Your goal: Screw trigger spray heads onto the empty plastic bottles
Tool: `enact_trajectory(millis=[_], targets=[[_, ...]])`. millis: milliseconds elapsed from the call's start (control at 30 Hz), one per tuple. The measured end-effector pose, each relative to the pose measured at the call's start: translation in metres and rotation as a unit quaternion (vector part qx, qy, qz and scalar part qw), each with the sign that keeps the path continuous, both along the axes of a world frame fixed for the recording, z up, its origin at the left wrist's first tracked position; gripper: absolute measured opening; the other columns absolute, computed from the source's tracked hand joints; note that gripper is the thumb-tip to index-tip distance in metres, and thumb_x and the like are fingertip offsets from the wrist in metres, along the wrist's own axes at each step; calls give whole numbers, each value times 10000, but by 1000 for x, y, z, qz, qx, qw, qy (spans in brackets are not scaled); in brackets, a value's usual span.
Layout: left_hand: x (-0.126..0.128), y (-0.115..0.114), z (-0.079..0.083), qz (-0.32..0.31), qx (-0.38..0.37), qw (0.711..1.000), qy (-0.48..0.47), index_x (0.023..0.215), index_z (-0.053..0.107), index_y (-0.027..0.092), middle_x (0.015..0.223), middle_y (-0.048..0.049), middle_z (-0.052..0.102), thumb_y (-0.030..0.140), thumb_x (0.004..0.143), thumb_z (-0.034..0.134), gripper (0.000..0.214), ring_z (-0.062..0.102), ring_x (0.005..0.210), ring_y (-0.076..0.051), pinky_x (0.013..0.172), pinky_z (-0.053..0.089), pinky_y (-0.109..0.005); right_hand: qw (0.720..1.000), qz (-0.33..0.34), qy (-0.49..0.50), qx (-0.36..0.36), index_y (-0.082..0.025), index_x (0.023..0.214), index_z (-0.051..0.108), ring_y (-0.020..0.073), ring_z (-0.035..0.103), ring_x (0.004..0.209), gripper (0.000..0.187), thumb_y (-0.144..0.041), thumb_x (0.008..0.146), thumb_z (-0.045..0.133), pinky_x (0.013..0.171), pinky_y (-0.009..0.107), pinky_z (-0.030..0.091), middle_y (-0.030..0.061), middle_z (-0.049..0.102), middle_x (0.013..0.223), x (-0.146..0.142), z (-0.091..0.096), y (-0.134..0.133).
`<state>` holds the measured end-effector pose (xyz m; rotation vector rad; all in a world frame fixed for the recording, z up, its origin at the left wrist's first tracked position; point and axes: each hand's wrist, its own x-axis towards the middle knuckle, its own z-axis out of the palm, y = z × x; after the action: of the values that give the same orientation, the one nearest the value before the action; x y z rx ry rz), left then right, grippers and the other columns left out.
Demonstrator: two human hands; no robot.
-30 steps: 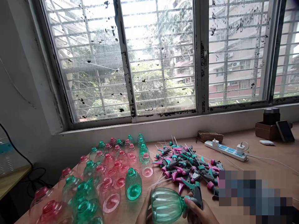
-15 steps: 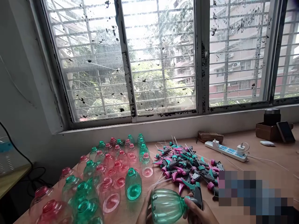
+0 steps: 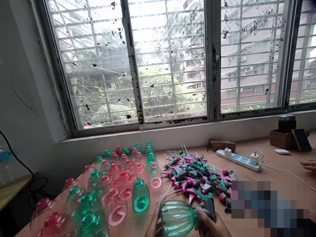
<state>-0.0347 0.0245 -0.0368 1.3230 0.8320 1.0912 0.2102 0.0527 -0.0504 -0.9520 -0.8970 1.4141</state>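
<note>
A clear green spray bottle (image 3: 176,218) lies on its side in front of me at the bottom of the view. My left hand (image 3: 154,222) is wrapped around its base end. At the neck, my right hand (image 3: 209,223) grips a grey and teal trigger spray head (image 3: 208,207), thumb and fingers closed about the collar where it meets the bottle. Part of the spray head is hidden by the fingers. Just beyond lies a heap of pink, teal and grey trigger spray heads (image 3: 195,174) with thin white tubes. One upright green bottle (image 3: 141,196) stands left of my hands.
Several red and green open-necked bottles (image 3: 113,207) stand in rows on the left of the table (image 3: 283,174). A power strip (image 3: 239,160) with plugs and cables is at the right rear. Another person's hand (image 3: 309,164) rests at the right edge. A blurred patch covers the lower right.
Another person's hand has come into view at the right edge. My two hands and the green bottle stay almost where they were.
</note>
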Motion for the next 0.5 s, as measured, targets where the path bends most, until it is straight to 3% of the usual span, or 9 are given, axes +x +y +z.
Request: enact_trajectory(millis=[167,333,500], targets=[[3,0,14,-23,28,999,8,1616,177,358,1639,-90,407,695,553,890,1324,372,1485,-458,1207,329,-521,1000,-2,-2,-9,-202,874,584,122,510,324,652,-761,614,796,338,202,291,-1,677,462,-1,2,-2],[3,7,0,13,-6,1000,4,1626,98,355,1690,-104,301,666,567,902,1365,363,1503,-424,1205,358,-460,1000,-2,6,0,-205,897,566,105,507,333,646,-729,618,820,357,185,271,2,692,468,-2,1,-3],[-2,4,-11,7,-24,1000,9,1597,212,427,1677,-36,317,602,584,929,1253,349,1516,-399,1209,365,-457,1000,-5,11,16,-196,868,588,107,521,327,618,-691,609,853,369,188,276,-13,681,463,-2,2,-2]])
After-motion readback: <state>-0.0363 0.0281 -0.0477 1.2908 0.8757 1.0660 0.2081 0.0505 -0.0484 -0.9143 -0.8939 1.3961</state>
